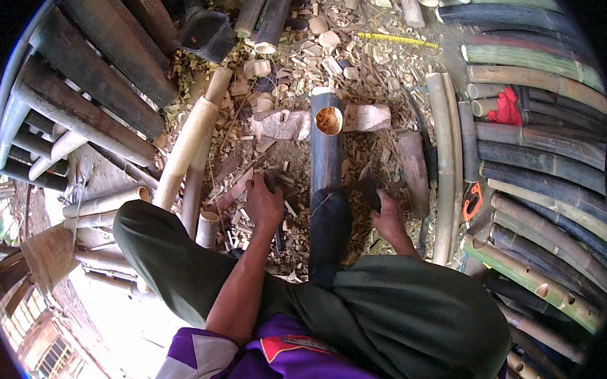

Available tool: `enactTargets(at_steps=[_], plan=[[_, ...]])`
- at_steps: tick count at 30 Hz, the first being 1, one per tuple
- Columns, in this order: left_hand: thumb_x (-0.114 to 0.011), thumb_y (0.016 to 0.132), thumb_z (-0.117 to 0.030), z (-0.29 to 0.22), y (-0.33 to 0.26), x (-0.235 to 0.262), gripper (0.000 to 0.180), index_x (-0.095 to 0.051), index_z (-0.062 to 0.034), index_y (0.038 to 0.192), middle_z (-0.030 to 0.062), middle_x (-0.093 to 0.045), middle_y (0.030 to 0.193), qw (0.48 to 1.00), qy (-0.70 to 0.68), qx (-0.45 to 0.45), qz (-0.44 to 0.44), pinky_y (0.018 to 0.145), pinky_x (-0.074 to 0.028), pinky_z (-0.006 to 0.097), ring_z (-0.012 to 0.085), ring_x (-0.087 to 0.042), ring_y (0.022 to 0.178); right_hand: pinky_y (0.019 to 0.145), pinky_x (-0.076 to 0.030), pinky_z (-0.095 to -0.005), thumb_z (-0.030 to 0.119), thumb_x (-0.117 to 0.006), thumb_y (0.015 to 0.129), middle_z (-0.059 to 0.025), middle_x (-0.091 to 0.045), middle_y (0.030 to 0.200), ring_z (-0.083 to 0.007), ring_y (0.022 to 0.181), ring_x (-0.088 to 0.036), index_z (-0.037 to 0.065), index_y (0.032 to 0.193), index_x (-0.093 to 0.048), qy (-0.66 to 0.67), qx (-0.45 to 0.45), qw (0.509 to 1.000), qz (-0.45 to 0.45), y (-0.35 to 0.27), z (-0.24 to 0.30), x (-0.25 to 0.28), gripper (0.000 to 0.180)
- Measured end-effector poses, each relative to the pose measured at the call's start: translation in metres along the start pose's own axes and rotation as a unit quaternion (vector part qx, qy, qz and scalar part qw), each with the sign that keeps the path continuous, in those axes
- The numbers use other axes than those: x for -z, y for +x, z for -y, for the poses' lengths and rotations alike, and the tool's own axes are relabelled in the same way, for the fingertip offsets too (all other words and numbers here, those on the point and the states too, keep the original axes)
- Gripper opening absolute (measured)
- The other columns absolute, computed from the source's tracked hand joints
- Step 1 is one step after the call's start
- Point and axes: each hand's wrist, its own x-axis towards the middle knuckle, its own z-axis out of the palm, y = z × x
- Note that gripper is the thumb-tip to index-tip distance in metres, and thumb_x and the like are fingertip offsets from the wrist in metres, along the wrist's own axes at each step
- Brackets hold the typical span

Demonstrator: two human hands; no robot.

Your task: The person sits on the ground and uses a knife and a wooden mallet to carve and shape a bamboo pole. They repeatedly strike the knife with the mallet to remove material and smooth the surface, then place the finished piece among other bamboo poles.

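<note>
In front of me a dark bamboo pole (pixel 325 162) points away, with a rough oval opening (pixel 329 121) cut in its upper side near the far end. My foot in a dark covering (pixel 329 219) rests on its near end. Left of the pole, my left hand (pixel 264 202) is closed, and a dark object (pixel 270 180) shows at its fingers; its kind is unclear. To the right of the pole, my right hand (pixel 389 221) grips a dark, broad-bladed tool (pixel 368 188), its tip pointing away from me. Both hands are apart from the pole.
Wood chips (pixel 295 166) litter the ground. A flat wooden block (pixel 281 125) lies crosswise by the pole. Bamboo poles (pixel 517 72) are stacked right, near a red cloth (pixel 504 107) and orange saw handle (pixel 472 201). A dark bucket (pixel 206 37) and yellow measuring tape (pixel 398 39) lie farther off.
</note>
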Motion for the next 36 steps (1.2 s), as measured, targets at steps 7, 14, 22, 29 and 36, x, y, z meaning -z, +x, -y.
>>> enactTargets(at_steps=[7, 14, 22, 29, 36], plan=[[-0.063, 0.102, -0.032, 0.011, 0.045, 0.019, 0.045, -0.050, 0.0024, 0.129, 0.0276, -0.066, 0.122, 0.958, -0.216, -0.135, -0.133, 0.090, -0.051, 0.055, 0.0473, -0.065, 0.109, 0.085, -0.053, -0.0496, 0.054, -0.056, 0.102, -0.0231, -0.072, 0.112, -0.0380, 0.102, -0.071, -0.003, 0.120, -0.065, 0.010, 0.015, 0.998, -0.056, 0.110, 0.123, 0.090, 0.060], [-0.052, 0.107, -0.047, -0.089, 0.071, 0.123, 0.036, -0.055, -0.0123, 0.115, 0.0005, -0.051, 0.080, 0.658, -0.752, 0.003, 0.051, 0.073, -0.048, 0.040, 0.0187, -0.054, 0.075, 0.077, -0.057, -0.0381, 0.023, -0.067, 0.102, -0.0107, -0.075, 0.091, -0.0217, 0.084, -0.072, 0.000, 0.108, -0.072, 0.171, 0.130, 0.969, -0.121, 0.160, 0.108, 0.076, 0.025], [-0.061, 0.101, -0.048, -0.109, 0.081, 0.129, 0.038, -0.065, -0.0100, 0.097, -0.0040, -0.039, 0.064, 0.528, -0.842, -0.030, 0.101, 0.071, -0.039, 0.034, 0.0142, -0.040, 0.065, 0.096, -0.049, -0.0542, 0.046, -0.074, 0.089, -0.0264, -0.060, 0.126, -0.0427, 0.119, -0.059, 0.003, 0.130, -0.053, -0.186, -0.186, 0.950, -0.166, 0.031, -0.010, 0.071, 0.064], [-0.071, 0.094, -0.022, -0.138, 0.067, 0.087, 0.022, -0.066, -0.0003, 0.097, -0.0016, -0.047, 0.068, 0.629, -0.770, -0.098, 0.055, 0.072, -0.047, 0.037, 0.0157, -0.051, 0.071, 0.089, -0.053, -0.0495, 0.034, -0.075, 0.083, -0.0255, -0.065, 0.109, -0.0406, 0.104, -0.066, 0.000, 0.131, -0.051, -0.014, -0.131, 0.975, -0.176, 0.019, -0.106, 0.038, 0.063], [-0.075, 0.097, -0.025, -0.137, 0.049, 0.076, 0.031, -0.069, 0.0015, 0.112, 0.0071, -0.067, 0.089, 0.765, -0.615, -0.193, -0.004, 0.082, -0.054, 0.034, 0.0160, -0.063, 0.081, 0.061, -0.059, -0.0415, 0.025, -0.074, 0.087, -0.0138, -0.068, 0.096, -0.0231, 0.074, -0.070, 0.003, 0.123, -0.055, 0.519, -0.208, 0.829, -0.001, 0.006, 0.005, 0.113, 0.047]])
